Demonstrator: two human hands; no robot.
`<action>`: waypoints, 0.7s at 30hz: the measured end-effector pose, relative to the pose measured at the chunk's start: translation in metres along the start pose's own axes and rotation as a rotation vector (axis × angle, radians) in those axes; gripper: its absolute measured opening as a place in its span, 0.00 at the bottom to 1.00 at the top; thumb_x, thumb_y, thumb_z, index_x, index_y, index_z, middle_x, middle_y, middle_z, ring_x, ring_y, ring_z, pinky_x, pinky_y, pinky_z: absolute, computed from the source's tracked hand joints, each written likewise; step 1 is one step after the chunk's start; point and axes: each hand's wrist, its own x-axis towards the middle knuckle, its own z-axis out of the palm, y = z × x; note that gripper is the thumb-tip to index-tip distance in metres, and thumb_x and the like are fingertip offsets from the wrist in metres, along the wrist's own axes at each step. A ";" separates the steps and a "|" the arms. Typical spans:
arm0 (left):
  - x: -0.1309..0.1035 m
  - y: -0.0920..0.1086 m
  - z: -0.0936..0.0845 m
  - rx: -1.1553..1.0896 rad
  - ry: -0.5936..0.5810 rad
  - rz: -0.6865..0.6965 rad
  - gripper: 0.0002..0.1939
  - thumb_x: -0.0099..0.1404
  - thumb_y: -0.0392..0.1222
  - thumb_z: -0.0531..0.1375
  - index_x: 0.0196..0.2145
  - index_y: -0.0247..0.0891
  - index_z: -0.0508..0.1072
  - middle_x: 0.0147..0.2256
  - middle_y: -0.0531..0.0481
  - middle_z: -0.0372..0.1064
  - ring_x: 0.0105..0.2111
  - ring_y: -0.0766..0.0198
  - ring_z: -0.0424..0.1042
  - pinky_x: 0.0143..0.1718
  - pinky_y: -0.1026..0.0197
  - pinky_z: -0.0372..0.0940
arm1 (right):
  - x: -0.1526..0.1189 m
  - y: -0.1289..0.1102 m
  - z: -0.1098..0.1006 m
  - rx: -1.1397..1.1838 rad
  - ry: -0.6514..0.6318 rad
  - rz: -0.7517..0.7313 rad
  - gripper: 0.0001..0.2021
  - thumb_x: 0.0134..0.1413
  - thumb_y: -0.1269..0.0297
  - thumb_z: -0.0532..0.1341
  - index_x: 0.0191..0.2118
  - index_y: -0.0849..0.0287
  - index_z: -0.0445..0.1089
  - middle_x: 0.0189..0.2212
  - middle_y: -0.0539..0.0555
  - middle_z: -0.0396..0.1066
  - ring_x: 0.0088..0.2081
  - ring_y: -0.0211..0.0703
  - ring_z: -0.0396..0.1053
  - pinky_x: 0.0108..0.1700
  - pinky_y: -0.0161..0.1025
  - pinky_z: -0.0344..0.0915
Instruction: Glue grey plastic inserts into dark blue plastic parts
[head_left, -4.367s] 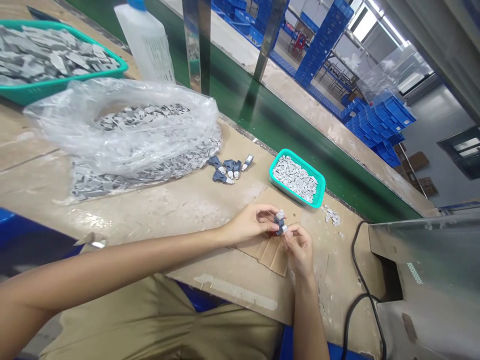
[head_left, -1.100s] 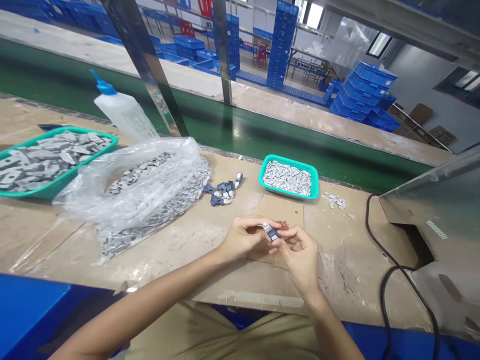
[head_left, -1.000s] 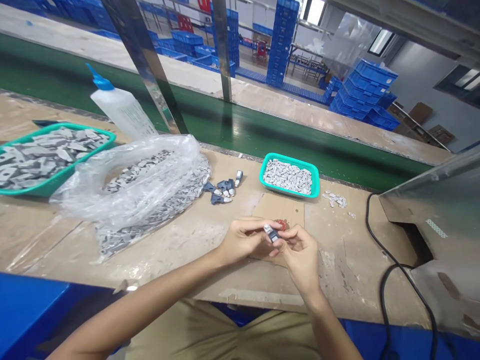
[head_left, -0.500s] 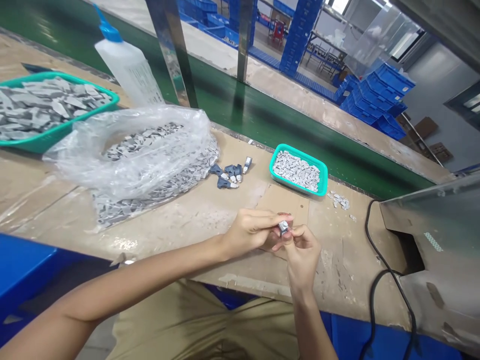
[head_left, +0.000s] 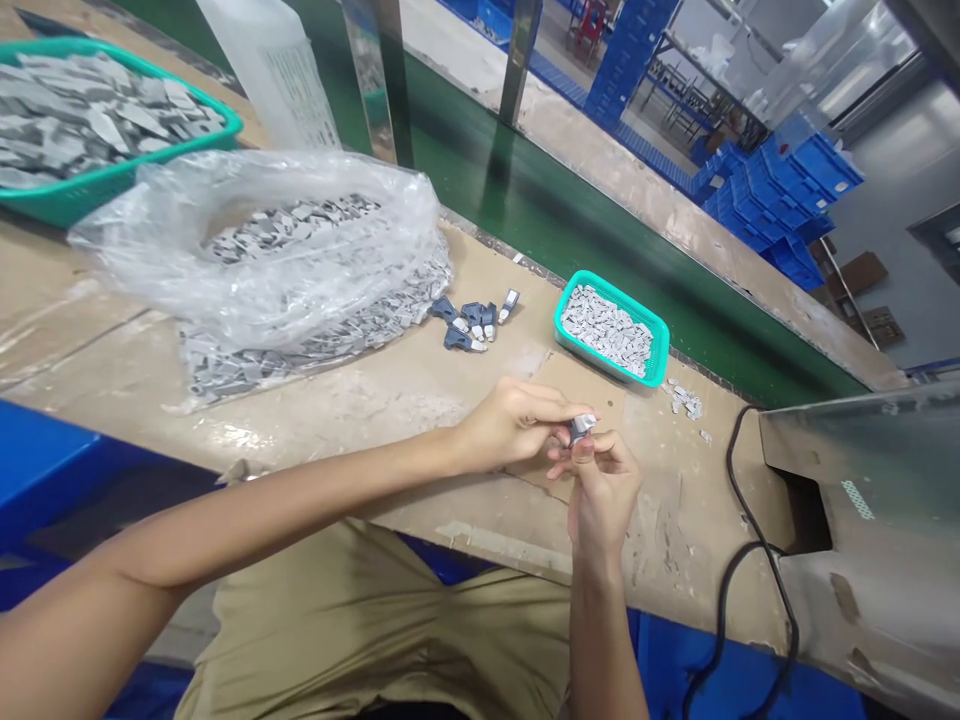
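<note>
Between my two hands is a small grey plastic part (head_left: 582, 428) with a pale top. My left hand (head_left: 517, 425) pinches it from the left, fingers stretched along its upper side. From the right, my right hand (head_left: 606, 478) grips its lower end with thumb and fingers. The fingers cover much of the part. Beyond my hands stands a green basket (head_left: 663, 372) full of small pale pieces. To the left lies a cluster of dark grey parts with pale tips (head_left: 474, 318), beside a clear plastic bag (head_left: 300, 300) of many grey pieces.
A larger green basket (head_left: 52, 195) of grey parts and a white bottle (head_left: 277, 75) stand at the far left. Loose pale pieces (head_left: 684, 400) lie right of the small basket. A black cable (head_left: 739, 490) runs beside a metal box (head_left: 885, 500). A green conveyor belt (head_left: 600, 245) runs behind.
The camera view has shifted, so the bench items sit differently in the picture. Both hands still hold the grey part, whose pale top is now turned more to the right.
</note>
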 end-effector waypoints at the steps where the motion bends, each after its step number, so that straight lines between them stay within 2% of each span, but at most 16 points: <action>1: 0.000 -0.001 0.000 -0.009 -0.001 -0.017 0.19 0.60 0.26 0.53 0.41 0.36 0.81 0.35 0.44 0.79 0.28 0.67 0.76 0.31 0.67 0.72 | 0.000 0.000 0.000 0.002 0.006 0.000 0.18 0.48 0.52 0.70 0.24 0.59 0.64 0.22 0.50 0.72 0.23 0.43 0.74 0.19 0.35 0.70; 8: 0.004 -0.005 -0.003 -0.009 -0.012 -0.036 0.20 0.57 0.26 0.53 0.40 0.35 0.82 0.30 0.46 0.78 0.27 0.68 0.75 0.30 0.69 0.71 | 0.003 0.000 0.001 0.013 -0.009 -0.009 0.18 0.48 0.54 0.70 0.23 0.59 0.64 0.19 0.49 0.71 0.19 0.38 0.71 0.17 0.32 0.67; 15: 0.008 -0.006 -0.006 -0.092 -0.062 -0.157 0.20 0.55 0.26 0.53 0.38 0.36 0.82 0.29 0.48 0.77 0.25 0.69 0.74 0.28 0.70 0.69 | 0.002 0.001 0.001 -0.022 -0.008 0.011 0.19 0.48 0.54 0.70 0.23 0.59 0.63 0.19 0.49 0.71 0.21 0.40 0.73 0.17 0.31 0.67; 18: 0.009 -0.004 -0.007 -0.121 -0.087 -0.181 0.20 0.54 0.25 0.53 0.37 0.34 0.82 0.28 0.48 0.77 0.25 0.69 0.74 0.28 0.70 0.68 | 0.002 0.001 0.001 -0.015 -0.010 0.005 0.18 0.49 0.55 0.70 0.23 0.59 0.63 0.19 0.49 0.72 0.20 0.39 0.72 0.17 0.31 0.67; 21: 0.009 -0.003 -0.007 -0.122 -0.064 -0.171 0.20 0.54 0.25 0.53 0.37 0.33 0.82 0.29 0.47 0.77 0.25 0.69 0.74 0.28 0.69 0.69 | 0.001 0.001 0.003 -0.053 0.020 -0.016 0.17 0.50 0.56 0.69 0.24 0.59 0.64 0.20 0.49 0.72 0.20 0.39 0.72 0.18 0.32 0.68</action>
